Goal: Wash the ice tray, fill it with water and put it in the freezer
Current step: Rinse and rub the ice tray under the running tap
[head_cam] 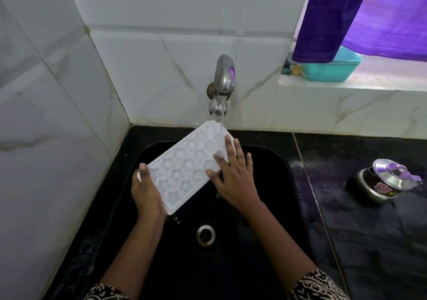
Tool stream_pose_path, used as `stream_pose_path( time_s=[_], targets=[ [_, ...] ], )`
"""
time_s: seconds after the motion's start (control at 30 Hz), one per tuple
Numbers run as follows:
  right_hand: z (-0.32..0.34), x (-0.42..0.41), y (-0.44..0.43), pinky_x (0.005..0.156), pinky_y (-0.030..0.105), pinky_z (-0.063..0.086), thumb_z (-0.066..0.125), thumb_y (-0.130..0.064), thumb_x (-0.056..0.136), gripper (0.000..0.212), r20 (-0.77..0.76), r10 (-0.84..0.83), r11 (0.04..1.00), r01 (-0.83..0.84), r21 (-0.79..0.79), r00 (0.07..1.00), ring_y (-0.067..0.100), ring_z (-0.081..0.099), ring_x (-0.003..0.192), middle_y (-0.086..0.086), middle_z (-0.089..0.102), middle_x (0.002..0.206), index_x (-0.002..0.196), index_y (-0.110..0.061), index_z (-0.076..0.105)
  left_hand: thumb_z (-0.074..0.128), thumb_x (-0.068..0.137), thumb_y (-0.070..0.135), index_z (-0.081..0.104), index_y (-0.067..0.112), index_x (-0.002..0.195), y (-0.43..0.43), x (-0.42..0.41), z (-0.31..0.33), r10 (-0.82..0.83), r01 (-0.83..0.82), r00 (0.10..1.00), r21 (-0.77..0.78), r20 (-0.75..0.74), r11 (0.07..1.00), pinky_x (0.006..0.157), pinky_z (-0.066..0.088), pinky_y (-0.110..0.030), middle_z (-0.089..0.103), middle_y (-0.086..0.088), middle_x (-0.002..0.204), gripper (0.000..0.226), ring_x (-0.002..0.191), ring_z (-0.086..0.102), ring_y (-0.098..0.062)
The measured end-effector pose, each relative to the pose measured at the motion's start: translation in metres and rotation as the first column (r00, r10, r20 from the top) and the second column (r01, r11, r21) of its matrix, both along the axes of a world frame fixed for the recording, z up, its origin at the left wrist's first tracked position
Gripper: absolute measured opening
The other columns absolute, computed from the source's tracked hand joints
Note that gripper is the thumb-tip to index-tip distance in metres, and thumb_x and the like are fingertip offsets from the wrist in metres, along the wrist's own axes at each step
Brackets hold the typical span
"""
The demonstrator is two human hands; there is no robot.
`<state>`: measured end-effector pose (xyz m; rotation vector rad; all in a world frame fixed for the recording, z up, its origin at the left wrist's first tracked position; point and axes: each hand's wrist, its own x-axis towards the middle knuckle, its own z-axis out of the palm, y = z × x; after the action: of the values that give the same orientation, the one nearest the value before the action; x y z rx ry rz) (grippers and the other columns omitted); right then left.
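Left hand (pixel 147 188) gripped the tray's (pixel 182 161) seven-o'clock end; right hand (pixel 233 179) lay flat, fingers spread, at its three-o'clock edge, over the sink (pixel 272 218), tap (pixel 224 77) running at twelve. Washing step, seemingly; next: level it for filling.

The one view comes from a wide-angle camera on the person's head. It looks forward and steeply down into the sink (pixel 254 218) and faces the tiled wall (pixel 161 45), with the tap (pixel 224 75) just above centre. It sits close: both forearms enter from the bottom edge, and the left hand (pixel 146 191) and right hand (pixel 233 179) meet at the tray (pixel 184 168) mid-frame. The counter (pixel 369 230) and sill (pixel 346 87) fill the right side.
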<state>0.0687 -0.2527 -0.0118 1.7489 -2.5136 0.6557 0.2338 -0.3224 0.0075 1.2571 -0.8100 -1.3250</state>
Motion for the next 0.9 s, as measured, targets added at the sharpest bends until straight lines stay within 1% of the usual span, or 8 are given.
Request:
stream_pose_path(
  time_s=[0.07,0.17,0.3,0.37,0.47,0.6,0.73,0.9],
  targets=[
    [0.002,-0.011,0.002,0.116,0.05,-0.005,0.016,-0.062,0.088,0.062,-0.008,-0.026,1.0,0.026,-0.003,1.0,0.011,-0.023,0.142,-0.006,-0.013,0.157,0.123,-0.032,0.057,0.041,0.1,0.039,0.053,0.03,0.084,0.0,0.002,-0.001,0.003,-0.003,1.0,-0.012,0.003,1.0,0.063,0.047,-0.022,0.062,0.005,0.09,0.022,0.079,0.062,-0.008],
    [0.004,-0.006,-0.002,0.115,0.049,-0.004,0.019,-0.064,0.089,0.06,-0.012,-0.071,0.996,0.071,-0.05,0.997,0.011,-0.02,0.143,-0.003,-0.008,0.159,0.114,-0.027,0.06,0.041,0.1,0.041,0.055,0.027,0.086,0.004,-0.004,-0.005,-0.022,0.022,1.0,0.003,0.0,1.0,0.063,0.049,-0.022,0.064,0.003,0.091,0.024,0.079,0.064,-0.009],
    [0.002,-0.002,0.001,0.115,0.05,-0.005,0.02,-0.065,0.089,0.064,-0.03,0.0,1.0,-0.001,-0.027,1.0,0.011,-0.023,0.143,-0.005,-0.013,0.158,0.126,-0.025,0.053,0.042,0.1,0.042,0.056,0.026,0.087,-0.001,-0.003,-0.003,-0.002,0.002,1.0,0.0,-0.004,1.0,0.065,0.049,-0.024,0.064,0.003,0.092,0.024,0.08,0.064,-0.009],
    [0.002,-0.014,0.003,0.115,0.05,-0.003,0.022,-0.061,0.09,0.057,-0.062,-0.016,0.998,0.012,-0.057,0.998,0.013,-0.017,0.144,-0.004,-0.008,0.158,0.117,-0.03,0.061,0.041,0.1,0.041,0.056,0.027,0.087,0.0,-0.001,-0.002,-0.002,0.002,1.0,-0.012,-0.004,1.0,0.065,0.049,-0.023,0.064,0.004,0.092,0.024,0.079,0.064,-0.008],
    [0.005,-0.009,-0.002,0.114,0.05,-0.002,0.025,-0.062,0.09,0.055,-0.032,-0.062,0.993,0.058,-0.105,0.998,0.014,-0.013,0.145,-0.003,-0.006,0.157,0.107,-0.025,0.063,0.04,0.1,0.041,0.054,0.029,0.086,0.006,-0.004,-0.002,-0.019,0.019,1.0,0.001,0.0,1.0,0.062,0.048,-0.021,0.063,0.006,0.09,0.024,0.077,0.063,-0.006],
    [0.004,-0.001,0.002,0.114,0.046,-0.01,0.02,-0.064,0.09,0.061,-0.033,0.007,0.999,-0.009,-0.046,0.999,0.013,-0.02,0.144,-0.004,-0.01,0.158,0.12,-0.026,0.057,0.041,0.1,0.042,0.055,0.025,0.091,0.002,0.001,-0.002,0.005,-0.005,1.0,-0.001,-0.001,1.0,0.062,0.048,-0.022,0.063,0.004,0.092,0.025,0.08,0.063,-0.009],
    [0.002,-0.003,0.0,0.114,0.049,-0.004,0.021,-0.061,0.09,0.057,-0.029,-0.078,0.994,0.075,-0.081,0.997,0.015,-0.013,0.146,0.0,-0.002,0.159,0.105,-0.028,0.065,0.04,0.1,0.041,0.055,0.026,0.089,0.008,0.002,-0.008,-0.006,0.006,1.0,0.014,-0.013,1.0,0.062,0.048,-0.022,0.063,0.003,0.092,0.024,0.08,0.064,-0.01],
    [-0.001,-0.002,0.004,0.113,0.045,-0.009,0.02,-0.062,0.089,0.061,-0.019,-0.017,0.999,0.017,-0.035,1.0,0.011,-0.02,0.143,-0.006,-0.011,0.157,0.123,-0.027,0.057,0.041,0.1,0.04,0.054,0.027,0.087,0.004,0.001,-0.002,0.007,-0.007,1.0,-0.008,-0.002,1.0,0.058,0.048,-0.016,0.063,0.005,0.091,0.023,0.075,0.063,-0.004]
  ],
)
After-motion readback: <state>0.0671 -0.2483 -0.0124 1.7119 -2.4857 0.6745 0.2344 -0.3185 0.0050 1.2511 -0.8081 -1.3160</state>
